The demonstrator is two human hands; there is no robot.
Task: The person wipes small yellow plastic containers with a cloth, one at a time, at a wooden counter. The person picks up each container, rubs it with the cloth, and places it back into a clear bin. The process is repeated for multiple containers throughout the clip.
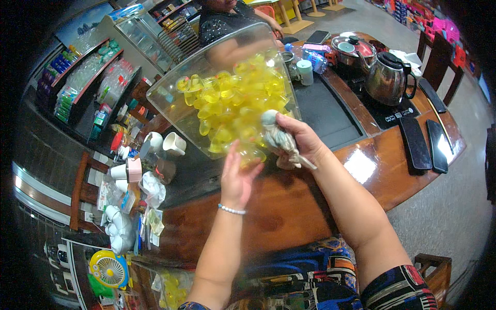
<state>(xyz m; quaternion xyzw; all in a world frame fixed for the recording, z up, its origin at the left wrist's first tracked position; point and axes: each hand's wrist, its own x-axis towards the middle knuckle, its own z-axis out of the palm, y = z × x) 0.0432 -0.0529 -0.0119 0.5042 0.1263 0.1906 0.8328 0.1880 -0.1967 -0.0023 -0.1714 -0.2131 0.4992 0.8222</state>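
A clear plastic bin (pixel 174 120) stands before me, holding many translucent yellow cup-shaped pieces (pixel 221 93); some show reddish spots. My left hand (pixel 238 180) is palm up at the bin's near edge, fingers and thumb spread. One blurred yellow piece (pixel 250 154) is at its fingertips; whether the hand grips it is unclear. On my left wrist is a white bead bracelet (pixel 231 209). A crumpled, pale, stained cloth (pixel 282 141) is in my right hand (pixel 306 139), over the bin's near right corner. The cloth hides part of the pieces behind it.
Across the table (pixel 286 217) sits a person (pixel 232 31) in dark clothing, an arm behind the bin. At right are a steel kettle (pixel 387 79), a lidded pot (pixel 352 50) and several phones (pixel 414 143). White cups (pixel 174 143) and clutter stand left. More yellow pieces (pixel 173 290) lie low left.
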